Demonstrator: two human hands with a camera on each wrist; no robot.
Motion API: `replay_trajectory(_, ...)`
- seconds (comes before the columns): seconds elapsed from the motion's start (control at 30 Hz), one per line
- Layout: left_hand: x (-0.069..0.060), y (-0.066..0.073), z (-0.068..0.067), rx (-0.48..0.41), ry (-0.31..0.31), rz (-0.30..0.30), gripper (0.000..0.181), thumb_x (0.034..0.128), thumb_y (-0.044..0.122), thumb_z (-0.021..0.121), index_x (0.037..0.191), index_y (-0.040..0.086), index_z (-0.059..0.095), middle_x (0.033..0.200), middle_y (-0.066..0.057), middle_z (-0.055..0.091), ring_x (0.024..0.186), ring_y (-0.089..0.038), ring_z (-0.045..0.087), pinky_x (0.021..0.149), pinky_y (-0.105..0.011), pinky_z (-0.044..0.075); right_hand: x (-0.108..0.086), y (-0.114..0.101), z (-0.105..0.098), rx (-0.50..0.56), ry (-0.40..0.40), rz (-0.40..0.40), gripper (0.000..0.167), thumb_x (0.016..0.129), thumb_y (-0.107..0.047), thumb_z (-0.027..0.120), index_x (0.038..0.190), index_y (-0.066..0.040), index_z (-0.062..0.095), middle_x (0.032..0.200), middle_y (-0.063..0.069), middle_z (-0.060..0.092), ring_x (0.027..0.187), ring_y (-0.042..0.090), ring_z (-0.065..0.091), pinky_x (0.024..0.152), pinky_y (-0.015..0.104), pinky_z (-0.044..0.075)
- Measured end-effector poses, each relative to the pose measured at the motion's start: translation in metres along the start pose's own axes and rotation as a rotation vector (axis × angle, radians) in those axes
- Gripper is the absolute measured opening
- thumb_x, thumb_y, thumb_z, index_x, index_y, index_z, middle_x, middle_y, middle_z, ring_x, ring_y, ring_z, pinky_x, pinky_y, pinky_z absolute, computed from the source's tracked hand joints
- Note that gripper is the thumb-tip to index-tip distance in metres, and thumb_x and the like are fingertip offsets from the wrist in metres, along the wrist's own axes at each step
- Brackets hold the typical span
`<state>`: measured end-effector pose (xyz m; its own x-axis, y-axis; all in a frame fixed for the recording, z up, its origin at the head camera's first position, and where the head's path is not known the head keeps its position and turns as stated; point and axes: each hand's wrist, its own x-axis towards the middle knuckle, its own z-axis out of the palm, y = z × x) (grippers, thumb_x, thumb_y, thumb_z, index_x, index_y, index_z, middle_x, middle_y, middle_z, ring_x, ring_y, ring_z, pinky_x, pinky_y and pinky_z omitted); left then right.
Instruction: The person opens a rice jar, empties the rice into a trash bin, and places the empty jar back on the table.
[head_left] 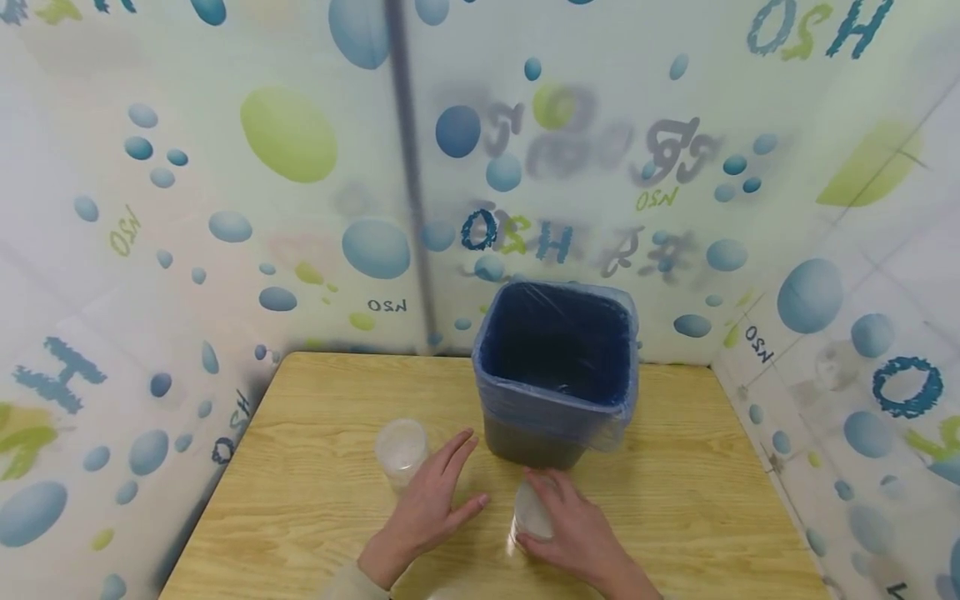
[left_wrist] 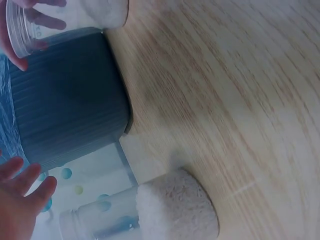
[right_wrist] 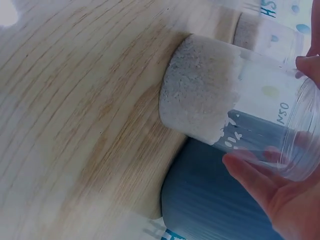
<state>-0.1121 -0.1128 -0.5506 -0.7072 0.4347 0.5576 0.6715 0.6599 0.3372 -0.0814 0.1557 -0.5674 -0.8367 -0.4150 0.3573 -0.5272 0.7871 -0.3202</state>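
My right hand point(head_left: 573, 529) grips a clear jar point(right_wrist: 200, 90) partly filled with white, grainy stuff. The thumb and fingers point(right_wrist: 252, 182) curl round its upper part, and small white writing shows on its side. This jar stands on the wooden table just in front of the bin. To the left, a second clear jar point(left_wrist: 177, 207) with similar white contents stands upright. Beside it is my left hand point(head_left: 423, 512), its fingers spread and holding nothing; in the left wrist view a gap shows between hand and jar.
A dark blue bin point(head_left: 536, 437) lined with a thin plastic bag point(head_left: 615, 417) stands at the back of the table point(head_left: 322, 517). Patterned sheeting point(head_left: 300, 250) with bubbles and letters encloses the table at the back and sides. A pale object's edge shows at the bottom of the head view.
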Motion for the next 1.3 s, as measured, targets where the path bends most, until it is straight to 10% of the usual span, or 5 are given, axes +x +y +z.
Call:
replay_trajectory(0.37,0.001,0.004,-0.003,-0.254,-0.009,-0.131,0.066,0.1022,0.04,0.059,0.156,0.006,0.041,0.157,-0.013,0.046,0.142,-0.034,0.047,0.109,-0.052,0.045,0.018,-0.002,-0.022,0.241,0.098,0.169,0.082,0.076,-0.042,0.089,0.145,-0.011,0.056,0.13,0.012,0.06,0.107,0.027,0.065,0.083,0.046,0.058)
replay_trajectory(0.6,0.008,0.008,-0.008,-0.438,0.03,-0.124,0.071,0.1057,0.049,0.052,0.155,-0.001,0.041,0.156,-0.019,0.046,0.141,-0.038,0.046,0.11,-0.048,0.046,0.029,-0.01,-0.041,0.382,0.141,0.228,0.08,0.078,-0.033,0.09,0.146,-0.011,0.056,0.137,0.011,0.061,0.121,0.029,0.06,0.093,0.054,0.054)
replay_trajectory(0.83,0.017,0.017,-0.017,-0.737,0.054,-0.108,0.061,0.1044,0.022,0.06,0.155,-0.004,0.038,0.156,-0.022,0.044,0.145,-0.03,0.043,0.117,-0.035,0.039,0.036,-0.019,-0.053,0.466,0.177,0.22,0.08,0.078,-0.029,0.089,0.148,-0.015,0.055,0.138,0.005,0.061,0.121,0.025,0.059,0.096,0.051,0.052)
replay_trajectory(1.13,0.033,0.033,-0.031,-0.553,0.022,-0.104,0.093,0.0884,0.065,0.071,0.158,0.012,0.039,0.161,-0.017,0.04,0.15,-0.034,0.035,0.119,-0.049,0.035,0.051,-0.032,-0.072,0.575,0.193,0.254,0.078,0.082,-0.026,0.085,0.152,-0.02,0.051,0.139,0.005,0.06,0.124,0.024,0.056,0.099,0.055,0.049)
replay_trajectory(1.3,0.041,0.043,-0.036,-0.439,-0.006,-0.081,0.111,0.0716,0.051,0.092,0.157,0.007,0.038,0.165,-0.016,0.032,0.153,-0.042,0.026,0.119,-0.055,0.032,0.057,-0.04,-0.075,0.606,0.204,0.283,0.077,0.083,-0.028,0.084,0.152,-0.022,0.051,0.14,0.005,0.059,0.123,0.025,0.057,0.098,0.056,0.048)
